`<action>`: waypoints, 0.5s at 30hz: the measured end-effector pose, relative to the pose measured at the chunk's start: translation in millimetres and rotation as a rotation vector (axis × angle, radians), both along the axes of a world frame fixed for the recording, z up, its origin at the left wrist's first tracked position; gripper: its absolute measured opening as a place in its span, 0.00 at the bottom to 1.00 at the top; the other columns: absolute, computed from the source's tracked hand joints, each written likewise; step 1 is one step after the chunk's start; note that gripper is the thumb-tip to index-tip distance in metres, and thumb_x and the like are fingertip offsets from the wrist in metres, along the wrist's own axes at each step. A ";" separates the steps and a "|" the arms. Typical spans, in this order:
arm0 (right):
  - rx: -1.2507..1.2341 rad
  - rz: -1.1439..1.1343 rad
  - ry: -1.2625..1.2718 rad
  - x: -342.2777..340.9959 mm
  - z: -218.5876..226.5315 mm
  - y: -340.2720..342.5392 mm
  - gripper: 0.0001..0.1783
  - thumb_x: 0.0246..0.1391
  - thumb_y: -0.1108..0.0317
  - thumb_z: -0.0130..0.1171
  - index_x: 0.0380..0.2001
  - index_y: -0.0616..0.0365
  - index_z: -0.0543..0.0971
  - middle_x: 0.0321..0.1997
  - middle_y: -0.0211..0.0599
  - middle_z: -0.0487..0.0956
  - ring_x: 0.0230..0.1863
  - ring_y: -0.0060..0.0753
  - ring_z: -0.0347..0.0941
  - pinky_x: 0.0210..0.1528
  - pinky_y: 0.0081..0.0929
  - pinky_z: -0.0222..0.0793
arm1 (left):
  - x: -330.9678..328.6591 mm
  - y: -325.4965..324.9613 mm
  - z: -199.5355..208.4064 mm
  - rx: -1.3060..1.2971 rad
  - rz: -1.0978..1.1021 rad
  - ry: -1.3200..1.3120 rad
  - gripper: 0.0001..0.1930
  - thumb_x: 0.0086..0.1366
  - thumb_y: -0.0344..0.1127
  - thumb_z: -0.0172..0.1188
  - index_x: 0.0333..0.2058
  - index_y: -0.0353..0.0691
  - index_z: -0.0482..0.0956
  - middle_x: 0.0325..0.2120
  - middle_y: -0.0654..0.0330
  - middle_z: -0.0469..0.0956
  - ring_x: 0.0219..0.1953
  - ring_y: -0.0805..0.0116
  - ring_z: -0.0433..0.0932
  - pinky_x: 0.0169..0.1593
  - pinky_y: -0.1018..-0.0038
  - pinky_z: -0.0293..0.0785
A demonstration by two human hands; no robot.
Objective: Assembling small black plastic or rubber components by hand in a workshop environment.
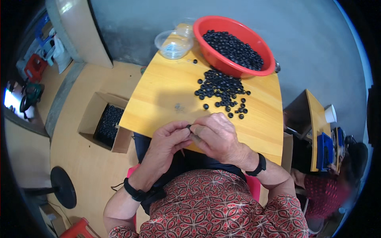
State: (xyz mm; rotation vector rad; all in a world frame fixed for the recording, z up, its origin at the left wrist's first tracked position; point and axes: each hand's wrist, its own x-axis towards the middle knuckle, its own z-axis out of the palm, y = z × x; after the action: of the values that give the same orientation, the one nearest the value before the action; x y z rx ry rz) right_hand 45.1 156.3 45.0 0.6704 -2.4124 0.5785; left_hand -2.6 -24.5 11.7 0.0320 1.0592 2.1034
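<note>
Above the near edge of the wooden table [147,107], my left hand [166,139] and my right hand [216,137] meet fingertip to fingertip. Pinched between them is a small black ring-shaped piece [188,126], mostly covered by my fingers. Just beyond my hands, a loose pile of small black rings [222,85] spreads over the tabletop. Behind that pile stands a red plastic basin [218,63], holding many more of the same rings.
Clear plastic tubs [174,45] stand left of the basin. An open cardboard box [89,115] with black pieces sits on the floor at left, near a round black base [62,187]. At right, another person [325,194] sits by a side table [313,115] with blue trays [324,150].
</note>
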 end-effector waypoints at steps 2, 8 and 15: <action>-0.065 -0.005 -0.025 3.8 -2.8 1.5 0.13 0.39 0.72 0.67 0.32 0.59 0.78 0.37 0.38 0.75 0.37 0.41 0.74 0.41 0.35 0.70 | 1.0 1.4 0.0 -0.015 -0.011 -0.016 0.12 0.66 0.31 0.60 0.47 0.38 0.77 0.38 0.63 0.80 0.40 0.76 0.80 0.48 0.78 0.78; -0.079 0.020 -0.104 2.8 4.8 46.4 0.09 0.45 0.73 0.63 0.32 0.59 0.78 0.36 0.40 0.76 0.36 0.44 0.74 0.40 0.37 0.70 | 4.4 3.0 1.5 -0.077 -0.052 0.070 0.11 0.66 0.31 0.60 0.46 0.37 0.77 0.38 0.57 0.82 0.41 0.69 0.82 0.49 0.73 0.79; -0.192 -0.568 -0.526 -10.3 4.2 130.5 0.06 0.49 0.73 0.59 0.32 0.63 0.79 0.32 0.46 0.77 0.37 0.51 0.76 0.39 0.40 0.72 | 2.5 5.6 1.8 -0.111 -0.031 0.036 0.10 0.67 0.32 0.59 0.45 0.38 0.77 0.38 0.56 0.82 0.41 0.68 0.83 0.48 0.74 0.79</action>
State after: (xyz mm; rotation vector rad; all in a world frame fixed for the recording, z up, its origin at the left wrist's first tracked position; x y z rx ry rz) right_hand 34.8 286.7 49.2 -0.2942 -2.7919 0.7907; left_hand -0.1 -19.0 13.5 0.0313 1.1878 2.0205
